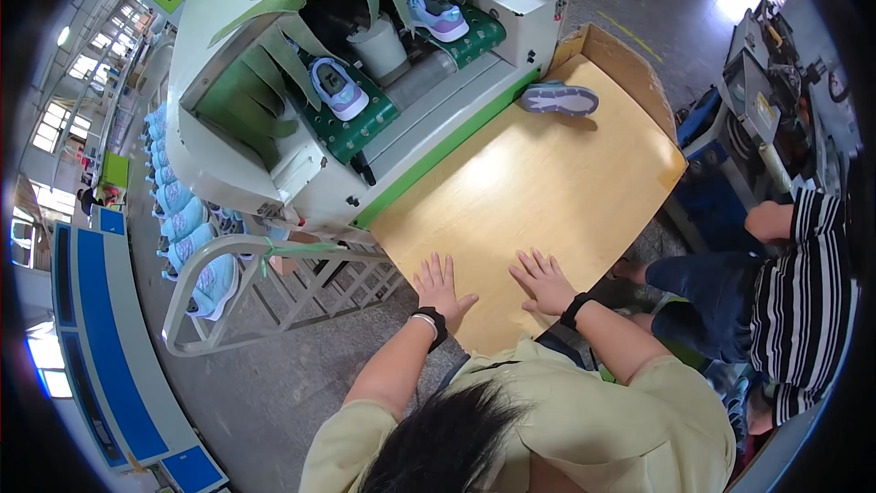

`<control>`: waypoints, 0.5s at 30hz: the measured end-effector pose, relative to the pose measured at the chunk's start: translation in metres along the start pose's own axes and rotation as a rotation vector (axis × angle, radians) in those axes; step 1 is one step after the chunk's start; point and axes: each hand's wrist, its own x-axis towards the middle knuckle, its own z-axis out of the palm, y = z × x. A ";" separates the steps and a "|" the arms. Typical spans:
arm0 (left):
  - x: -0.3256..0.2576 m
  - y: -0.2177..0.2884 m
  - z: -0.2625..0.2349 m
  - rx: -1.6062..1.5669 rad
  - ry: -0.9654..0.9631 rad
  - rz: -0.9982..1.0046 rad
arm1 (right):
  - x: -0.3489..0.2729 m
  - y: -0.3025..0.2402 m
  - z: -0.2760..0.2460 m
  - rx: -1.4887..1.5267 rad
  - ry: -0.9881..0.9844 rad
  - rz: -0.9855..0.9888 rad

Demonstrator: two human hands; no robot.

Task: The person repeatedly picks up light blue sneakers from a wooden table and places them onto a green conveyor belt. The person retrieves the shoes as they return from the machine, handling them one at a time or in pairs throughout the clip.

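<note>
Both my hands rest near the close edge of a light wooden board. My left hand has its fingers spread and holds nothing. To its right, my right hand also lies with fingers apart on the board, empty. A sneaker lies on its side at the board's far end, its grey-white sole facing me. Beyond the board, a white machine has two green belts. One purple and light-blue sneaker sits on the left belt, another such sneaker on the right belt.
Green strips hang over the machine's openings. A metal rack frame stands left of the board, with several light-blue shoes behind it. At the right, a person in a striped top is close by a cluttered workbench.
</note>
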 end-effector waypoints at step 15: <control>0.005 -0.009 0.009 0.074 0.002 0.030 | 0.126 0.141 -0.144 -0.125 0.625 0.411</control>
